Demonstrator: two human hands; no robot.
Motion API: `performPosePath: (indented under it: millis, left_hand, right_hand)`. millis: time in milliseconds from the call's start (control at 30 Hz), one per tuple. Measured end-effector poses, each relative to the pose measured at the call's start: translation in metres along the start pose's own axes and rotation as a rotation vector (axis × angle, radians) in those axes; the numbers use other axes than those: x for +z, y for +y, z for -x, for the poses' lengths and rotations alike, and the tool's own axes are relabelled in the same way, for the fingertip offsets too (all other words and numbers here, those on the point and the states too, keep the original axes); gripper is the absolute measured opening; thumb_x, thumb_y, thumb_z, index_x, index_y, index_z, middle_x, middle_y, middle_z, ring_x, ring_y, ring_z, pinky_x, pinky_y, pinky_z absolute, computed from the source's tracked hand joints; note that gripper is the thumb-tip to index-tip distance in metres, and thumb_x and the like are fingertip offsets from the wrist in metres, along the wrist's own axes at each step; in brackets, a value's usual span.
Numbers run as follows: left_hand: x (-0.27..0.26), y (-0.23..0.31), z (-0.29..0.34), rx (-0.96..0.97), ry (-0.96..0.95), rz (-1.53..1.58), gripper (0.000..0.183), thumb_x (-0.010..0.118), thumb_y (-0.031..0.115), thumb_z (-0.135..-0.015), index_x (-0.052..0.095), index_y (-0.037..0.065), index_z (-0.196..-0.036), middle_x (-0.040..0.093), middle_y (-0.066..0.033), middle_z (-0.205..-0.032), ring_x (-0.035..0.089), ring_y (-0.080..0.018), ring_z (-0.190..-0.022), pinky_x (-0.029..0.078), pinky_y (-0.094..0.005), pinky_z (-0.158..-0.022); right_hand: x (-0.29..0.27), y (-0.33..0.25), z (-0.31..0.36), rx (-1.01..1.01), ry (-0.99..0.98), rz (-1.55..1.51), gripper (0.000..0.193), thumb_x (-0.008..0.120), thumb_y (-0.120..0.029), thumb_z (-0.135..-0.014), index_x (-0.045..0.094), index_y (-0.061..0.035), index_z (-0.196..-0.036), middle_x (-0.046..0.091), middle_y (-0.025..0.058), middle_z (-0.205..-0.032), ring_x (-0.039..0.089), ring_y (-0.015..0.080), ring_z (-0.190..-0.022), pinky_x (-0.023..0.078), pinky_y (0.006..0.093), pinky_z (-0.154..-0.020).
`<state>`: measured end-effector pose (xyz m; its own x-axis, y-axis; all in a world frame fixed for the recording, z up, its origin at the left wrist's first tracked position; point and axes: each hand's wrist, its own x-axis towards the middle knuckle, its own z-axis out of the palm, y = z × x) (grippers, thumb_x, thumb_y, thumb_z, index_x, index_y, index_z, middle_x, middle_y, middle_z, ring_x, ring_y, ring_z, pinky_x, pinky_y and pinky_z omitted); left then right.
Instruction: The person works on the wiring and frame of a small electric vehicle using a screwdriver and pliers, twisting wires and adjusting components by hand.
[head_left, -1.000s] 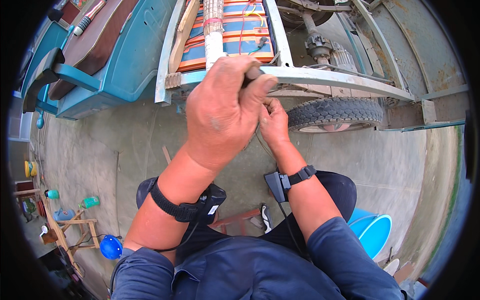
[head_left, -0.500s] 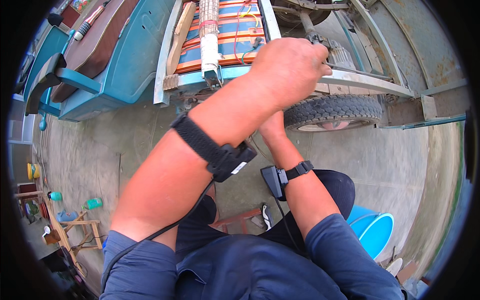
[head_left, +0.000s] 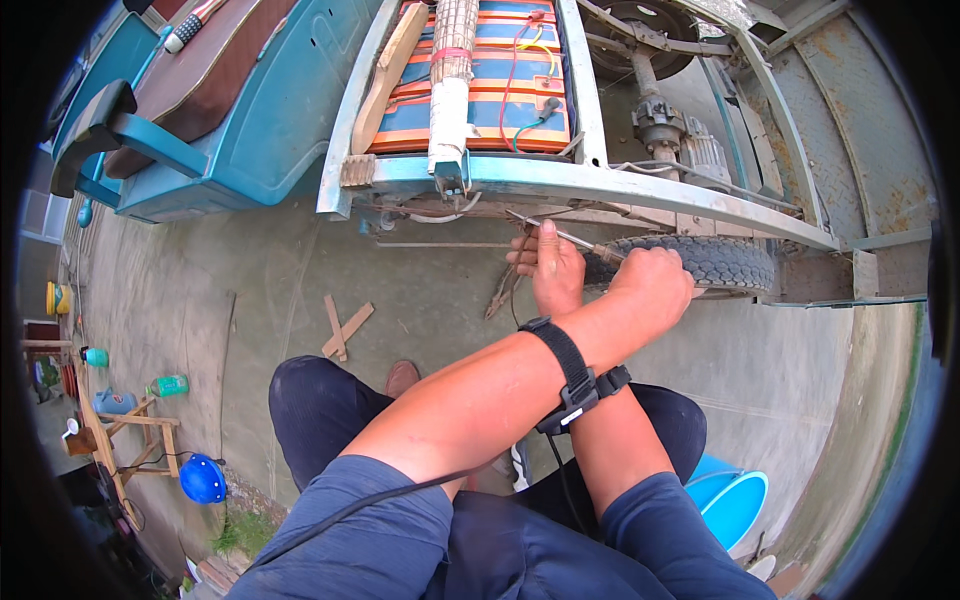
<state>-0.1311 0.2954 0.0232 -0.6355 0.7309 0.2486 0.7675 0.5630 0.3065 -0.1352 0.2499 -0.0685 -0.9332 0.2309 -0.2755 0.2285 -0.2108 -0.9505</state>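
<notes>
My forearms cross, the left one over the right. My left hand (head_left: 655,284) is closed round the end of a slim tool with a straight metal shaft (head_left: 570,238); its grip is mostly hidden, so its exact kind is unclear. The shaft points up and left, under the pale blue frame rail (head_left: 480,172) of a vehicle. At its tip is my right hand (head_left: 556,268), thumb raised against the shaft, fingers curled at a thin dark cable (head_left: 517,290) that hangs down there. A tyre (head_left: 690,262) lies just behind my left hand.
Orange-and-blue batteries (head_left: 490,85) with wires sit inside the frame. A teal seat base (head_left: 255,130) stands left, an axle (head_left: 655,115) beyond the rail. Crossed wood pieces (head_left: 347,328) lie on the floor, a blue helmet (head_left: 203,479) lower left, a blue bucket (head_left: 728,500) right.
My left hand has come down from above the frame rail to beside the tyre, where the tool's shaft now shows. My right hand has come into fuller view. The camera view has shifted.
</notes>
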Motion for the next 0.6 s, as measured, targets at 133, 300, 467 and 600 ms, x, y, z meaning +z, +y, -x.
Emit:
performPosePath:
  millis: [133,300,467,600]
  left_hand:
    - [-0.040,-0.006,0.010,0.017,0.256,0.082,0.013,0.063,0.017,-0.079,0.066,0.006,-0.085,0.063,-0.0098,-0.084,0.066,-0.0251,-0.078,0.054,-0.0382,-0.063]
    - [-0.124,-0.035,0.049,-0.077,0.576,0.061,0.021,0.067,0.023,-0.087,0.058,0.005,-0.096,0.061,-0.0089,-0.087,0.064,-0.0253,-0.069,0.052,-0.0333,-0.056]
    - [-0.149,-0.082,0.078,-0.145,0.747,0.179,0.015,0.062,0.014,-0.095,0.058,0.001,-0.102,0.065,-0.0098,-0.084,0.065,-0.0252,-0.070,0.051,-0.0319,-0.058]
    - [-0.150,-0.073,0.064,-0.090,0.639,0.066,0.015,0.064,0.015,-0.093,0.059,0.003,-0.102,0.064,-0.0100,-0.082,0.063,-0.0271,-0.068,0.052,-0.0321,-0.059]
  right_hand:
    - [0.002,-0.004,0.000,-0.074,-0.034,0.140,0.047,0.045,-0.042,-0.104,0.063,0.0013,-0.101,0.069,0.0101,-0.089,0.067,0.0153,-0.075,0.053,0.0272,-0.065]
    - [0.052,-0.055,0.037,0.003,0.236,0.035,0.030,0.055,-0.030,-0.100,0.063,-0.0012,-0.099,0.069,0.0056,-0.090,0.065,0.0144,-0.081,0.052,0.0275,-0.073]
    - [0.009,-0.026,0.010,-0.248,0.110,0.319,0.011,0.062,-0.011,-0.092,0.061,0.0004,-0.093,0.070,0.0072,-0.081,0.067,0.0129,-0.068,0.052,0.0285,-0.065]
    - [0.009,-0.014,0.007,-0.253,0.137,0.248,0.019,0.064,-0.019,-0.091,0.062,-0.0006,-0.095,0.071,0.0130,-0.086,0.069,0.0235,-0.077,0.052,0.0343,-0.070]
